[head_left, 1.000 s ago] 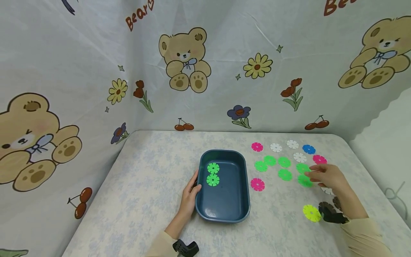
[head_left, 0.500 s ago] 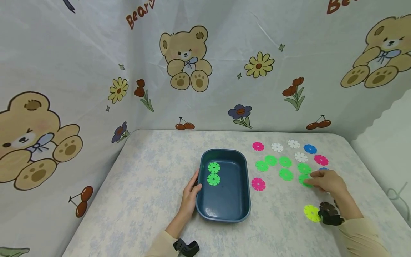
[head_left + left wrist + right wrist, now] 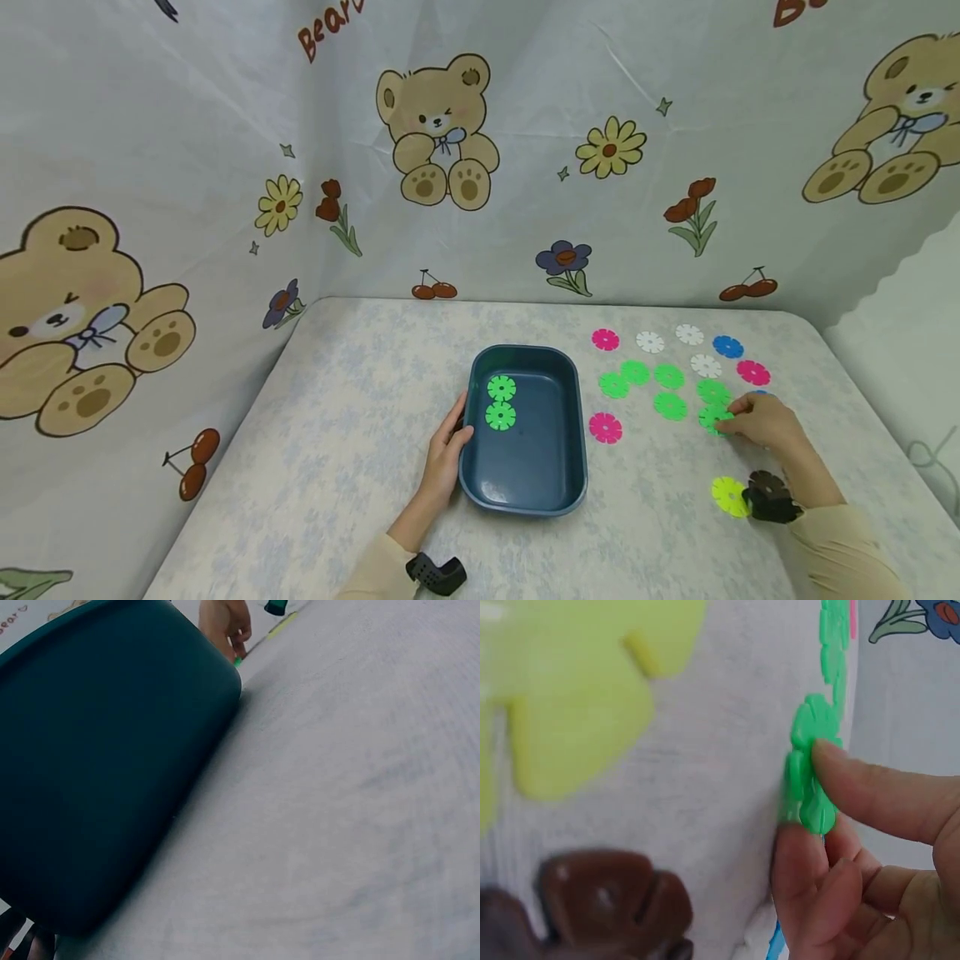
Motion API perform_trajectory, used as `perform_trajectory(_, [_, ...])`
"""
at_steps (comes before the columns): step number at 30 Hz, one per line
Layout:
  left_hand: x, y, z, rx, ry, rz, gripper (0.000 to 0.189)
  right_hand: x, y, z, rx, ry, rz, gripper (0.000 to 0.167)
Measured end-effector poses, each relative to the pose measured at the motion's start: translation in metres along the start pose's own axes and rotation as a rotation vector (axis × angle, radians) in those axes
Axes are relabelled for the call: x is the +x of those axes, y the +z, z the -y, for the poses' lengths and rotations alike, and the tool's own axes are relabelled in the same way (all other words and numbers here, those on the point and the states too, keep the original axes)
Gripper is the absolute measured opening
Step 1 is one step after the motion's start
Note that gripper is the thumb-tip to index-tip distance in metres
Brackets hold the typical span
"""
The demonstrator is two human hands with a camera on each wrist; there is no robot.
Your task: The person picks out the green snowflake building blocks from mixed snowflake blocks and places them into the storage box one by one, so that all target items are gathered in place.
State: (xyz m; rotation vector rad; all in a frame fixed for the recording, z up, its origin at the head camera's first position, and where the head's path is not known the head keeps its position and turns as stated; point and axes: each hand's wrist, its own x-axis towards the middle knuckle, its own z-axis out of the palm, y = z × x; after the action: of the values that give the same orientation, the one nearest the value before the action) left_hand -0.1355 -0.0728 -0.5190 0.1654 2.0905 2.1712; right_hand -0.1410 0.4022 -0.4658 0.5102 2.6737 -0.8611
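My left hand [image 3: 442, 457] grips the left side of a dark blue plastic tray [image 3: 525, 477], its thumb over the rim. Two green slotted discs lie inside, an upper disc [image 3: 501, 387] and a lower disc [image 3: 500, 416]. To the right, my right hand [image 3: 774, 429] pinches a green disc [image 3: 709, 416] between thumb and fingers. The right wrist view shows this green disc [image 3: 815, 724] tilted up under the thumb. The tray's outer wall [image 3: 112, 765] fills much of the left wrist view, where most of my left hand is hidden.
Several more discs lie right of the tray: green [image 3: 670, 406], pink [image 3: 605, 427], white [image 3: 706, 366] and blue [image 3: 727, 347]. A yellow disc [image 3: 729, 496] and a brown disc [image 3: 767, 482] lie near my right wrist. A bear-print cloth [image 3: 510, 250] stands behind the table.
My right hand has come down and slightly left onto the green disc and now pinches it. My left hand keeps its hold on the tray.
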Motion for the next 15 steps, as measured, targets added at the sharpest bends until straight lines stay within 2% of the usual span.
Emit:
perform_trajectory(6, [0.000,0.000,0.000,0.014,0.001,-0.005,0.054,-0.001,-0.008,-0.005,0.127,-0.007,0.065,0.034])
perform_trajectory(10, [0.000,0.000,0.000,-0.003,0.004,-0.004,0.054,-0.007,-0.010,-0.002,0.214,-0.028,0.084,0.040])
perform_trajectory(15, [0.000,0.000,0.000,-0.008,0.018,0.002,0.054,-0.018,-0.009,0.015,0.274,-0.107,0.094,0.049])
